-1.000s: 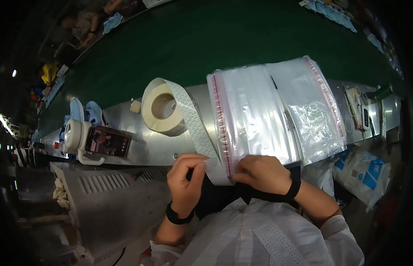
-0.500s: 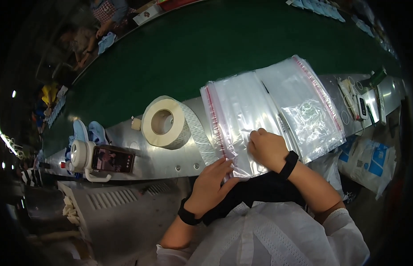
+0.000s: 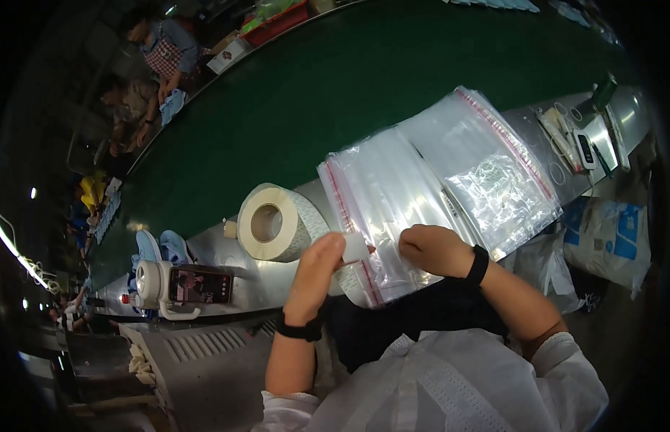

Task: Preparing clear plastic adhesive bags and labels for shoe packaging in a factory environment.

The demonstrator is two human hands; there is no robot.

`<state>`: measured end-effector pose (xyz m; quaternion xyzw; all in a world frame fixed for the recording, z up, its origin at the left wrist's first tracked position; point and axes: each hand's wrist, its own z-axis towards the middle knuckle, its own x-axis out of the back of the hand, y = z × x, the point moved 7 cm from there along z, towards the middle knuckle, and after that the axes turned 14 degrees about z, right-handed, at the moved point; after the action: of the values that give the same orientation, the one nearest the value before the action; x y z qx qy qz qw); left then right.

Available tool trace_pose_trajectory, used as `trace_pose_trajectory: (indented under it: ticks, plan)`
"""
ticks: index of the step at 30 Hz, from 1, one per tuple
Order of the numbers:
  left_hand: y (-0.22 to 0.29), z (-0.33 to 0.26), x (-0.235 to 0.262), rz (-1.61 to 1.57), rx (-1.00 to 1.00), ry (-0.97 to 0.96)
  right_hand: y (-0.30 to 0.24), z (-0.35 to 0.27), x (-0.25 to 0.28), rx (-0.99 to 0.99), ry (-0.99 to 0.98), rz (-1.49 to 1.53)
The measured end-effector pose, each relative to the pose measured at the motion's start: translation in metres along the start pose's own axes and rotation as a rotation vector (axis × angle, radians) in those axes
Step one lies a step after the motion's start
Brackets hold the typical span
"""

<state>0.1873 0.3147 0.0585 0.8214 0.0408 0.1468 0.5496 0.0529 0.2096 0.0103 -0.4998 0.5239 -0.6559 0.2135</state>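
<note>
Between its thumb and fingers my left hand (image 3: 315, 277) pinches a small white label (image 3: 355, 248), held over the near left corner of a stack of clear plastic bags (image 3: 374, 173) with a red-striped edge. My right hand (image 3: 439, 250) is closed, knuckles up, over the same stack; whatever its fingers grip is hidden. A second stack of clear bags (image 3: 450, 140) overlaps on the right. Left of the bags a big roll of labels (image 3: 300, 227) stands on the metal ledge, its backing strip (image 3: 353, 288) running down behind my left hand to the ledge's near edge.
A white jug-like bottle (image 3: 150, 283), a phone (image 3: 199, 286) and light blue shoes (image 3: 162, 246) stand at left. The green belt (image 3: 277, 122) runs beyond. Pens and a small device (image 3: 584, 149) lie at right, above a plastic sack (image 3: 608, 241). Co-workers (image 3: 169, 54) handle shoes across the belt.
My left hand has lifted from the bags' edge and now holds a white label. My right hand stays closed over the bags. The whole view has shifted and turned slightly.
</note>
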Motion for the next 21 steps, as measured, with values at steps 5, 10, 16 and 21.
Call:
trace_pose_trajectory:
  ticks: [5,10,16,21]
  plan:
    - [-0.029,0.073,-0.032,-0.517,0.241,-0.266,-0.025,-0.015,0.035,0.059,0.163,0.183]
    - [-0.031,0.086,-0.038,-0.035,0.23,-0.265,-0.048,-0.024,0.061,0.326,0.2,0.408]
    - [-0.024,0.07,-0.066,-0.418,0.289,-0.507,-0.052,-0.032,0.028,0.249,0.082,0.042]
    - [-0.022,0.018,-0.048,-0.616,0.263,-0.365,-0.065,-0.045,-0.002,0.397,0.095,-0.453]
